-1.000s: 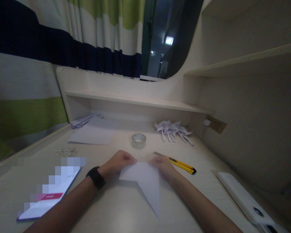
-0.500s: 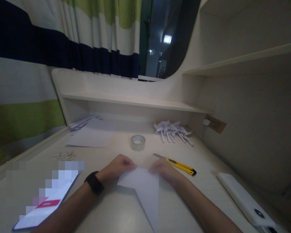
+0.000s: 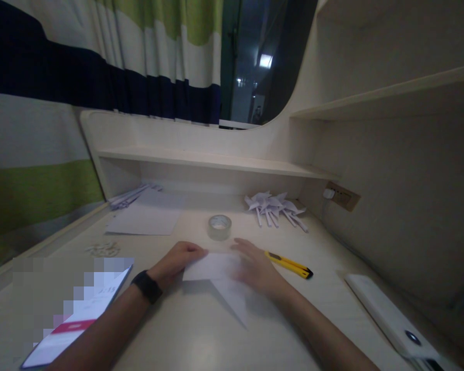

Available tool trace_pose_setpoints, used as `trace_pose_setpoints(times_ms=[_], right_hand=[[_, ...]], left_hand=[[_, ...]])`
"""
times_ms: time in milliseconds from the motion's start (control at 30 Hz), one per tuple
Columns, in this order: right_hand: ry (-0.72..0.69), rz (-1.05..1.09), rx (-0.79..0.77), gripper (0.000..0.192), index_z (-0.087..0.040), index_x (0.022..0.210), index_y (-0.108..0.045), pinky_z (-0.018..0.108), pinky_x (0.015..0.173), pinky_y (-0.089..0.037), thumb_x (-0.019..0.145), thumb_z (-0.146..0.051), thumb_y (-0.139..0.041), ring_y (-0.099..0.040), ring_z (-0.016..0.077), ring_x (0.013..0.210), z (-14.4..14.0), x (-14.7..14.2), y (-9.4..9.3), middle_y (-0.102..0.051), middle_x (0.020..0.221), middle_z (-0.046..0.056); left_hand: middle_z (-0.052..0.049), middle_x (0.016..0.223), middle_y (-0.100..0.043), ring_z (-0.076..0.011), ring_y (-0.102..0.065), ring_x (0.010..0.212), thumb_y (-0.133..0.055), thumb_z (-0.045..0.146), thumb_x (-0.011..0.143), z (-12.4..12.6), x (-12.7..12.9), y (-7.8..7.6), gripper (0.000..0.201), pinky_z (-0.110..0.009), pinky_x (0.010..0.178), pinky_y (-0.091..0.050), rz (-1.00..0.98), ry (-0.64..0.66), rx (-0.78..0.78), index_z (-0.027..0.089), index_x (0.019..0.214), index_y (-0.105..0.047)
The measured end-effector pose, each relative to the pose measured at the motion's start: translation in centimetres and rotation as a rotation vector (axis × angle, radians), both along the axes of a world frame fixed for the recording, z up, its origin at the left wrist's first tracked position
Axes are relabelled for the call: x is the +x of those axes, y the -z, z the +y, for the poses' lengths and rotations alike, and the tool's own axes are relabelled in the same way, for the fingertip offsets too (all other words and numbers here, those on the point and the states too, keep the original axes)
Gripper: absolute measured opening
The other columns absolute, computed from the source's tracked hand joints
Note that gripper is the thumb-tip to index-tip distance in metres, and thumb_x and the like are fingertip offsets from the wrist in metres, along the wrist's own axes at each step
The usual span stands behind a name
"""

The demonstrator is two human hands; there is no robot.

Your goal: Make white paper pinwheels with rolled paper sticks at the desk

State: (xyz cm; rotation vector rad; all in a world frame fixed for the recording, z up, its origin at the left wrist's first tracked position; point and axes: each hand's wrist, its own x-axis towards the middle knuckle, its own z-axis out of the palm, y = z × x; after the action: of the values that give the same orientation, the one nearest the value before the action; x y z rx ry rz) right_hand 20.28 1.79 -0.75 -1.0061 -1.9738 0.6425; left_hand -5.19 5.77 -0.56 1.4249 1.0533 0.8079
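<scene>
Paper lies folded on the table before us, just short of the tape roll. Our left hand pinches its left corner with curled fingers, while our right hand presses flat and spread across its top.
</scene>
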Motion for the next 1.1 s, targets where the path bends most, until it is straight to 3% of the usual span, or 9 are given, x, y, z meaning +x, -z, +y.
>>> trace_pose_setpoints(times_ms=[100,367,533,600,800,933,1100], right_hand=[[-0.092,-0.048,-0.012,0.069,-0.023,0.124,-0.057,0.043,0.106,-0.029,0.061,-0.041,-0.08,-0.04,0.0294,0.128,-0.6,-0.8,0.5,-0.039,0.144,0.013],[-0.085,0.173,-0.147,0.05,-0.024,0.106,-0.068,0.04,0.094,-0.041,0.061,-0.042,-0.079,-0.052,0.0291,0.116,0.9,-0.5,1.9,-0.055,0.128,0.01],[0.146,0.12,-0.141,0.032,-0.018,0.099,-0.069,0.036,0.081,-0.047,0.075,-0.04,-0.066,-0.062,0.025,0.093,0.9,-0.9,2.0,-0.068,0.1,0.01],[0.155,0.05,-0.163,0.026,-0.016,0.092,-0.071,0.034,0.076,-0.047,0.077,-0.034,-0.064,-0.063,0.0233,0.084,0.9,-0.9,1.9,-0.071,0.091,0.01],[0.115,0.02,-0.219,0.017,-0.015,0.081,-0.075,0.029,0.071,-0.047,0.071,-0.025,-0.066,-0.064,0.0211,0.077,0.9,-0.7,1.5,-0.073,0.08,0.007],[0.105,0.077,-0.355,0.013,-0.014,0.072,-0.074,0.028,0.063,-0.046,0.065,-0.024,-0.07,-0.062,0.019,0.067,0.7,-0.8,1.3,-0.072,0.071,0.006],[0.08,0.171,-0.442,0.015,-0.014,0.067,-0.073,0.026,0.059,-0.043,0.059,-0.026,-0.074,-0.058,0.0159,0.061,0.3,-1.2,1.0,-0.069,0.064,0.004]], left_hand=[[-0.005,0.058,-0.06,-0.0138,-0.049,0.052,-0.071,0.052,0.067,0.0,0.3,0.2,0.044,-0.025,0.049,-0.031,-0.015,0.011,0.016,0.008,0.067,-0.066],[-0.005,0.061,-0.06,-0.0135,-0.048,0.053,-0.068,0.053,0.071,0.2,0.3,0.1,0.045,-0.025,0.05,-0.031,0.011,0.038,0.104,0.008,0.068,-0.064],[-0.005,0.062,-0.061,-0.0136,-0.049,0.055,-0.064,0.049,0.075,0.1,0.8,0.5,0.041,-0.025,0.05,-0.031,0.073,0.087,0.162,0.008,0.071,-0.066],[-0.004,0.059,-0.06,-0.0132,-0.048,0.053,-0.065,0.048,0.074,0.0,1.2,0.9,0.04,-0.024,0.049,-0.03,0.084,0.103,0.15,0.008,0.069,-0.067],[-0.006,0.064,-0.066,-0.0153,-0.053,0.055,-0.065,0.045,0.073,-0.3,2.1,2.0,0.037,-0.025,0.051,-0.035,0.092,0.125,0.16,0.008,0.075,-0.071],[-0.008,0.064,-0.068,-0.016,-0.054,0.056,-0.067,0.041,0.071,-0.6,2.2,1.6,0.033,-0.026,0.054,-0.038,0.158,0.164,0.191,0.008,0.072,-0.072],[-0.006,0.064,-0.068,-0.0154,-0.055,0.057,-0.066,0.039,0.073,-0.8,2.2,1.0,0.03,-0.025,0.054,-0.038,0.202,0.306,0.207,0.01,0.072,-0.073]])
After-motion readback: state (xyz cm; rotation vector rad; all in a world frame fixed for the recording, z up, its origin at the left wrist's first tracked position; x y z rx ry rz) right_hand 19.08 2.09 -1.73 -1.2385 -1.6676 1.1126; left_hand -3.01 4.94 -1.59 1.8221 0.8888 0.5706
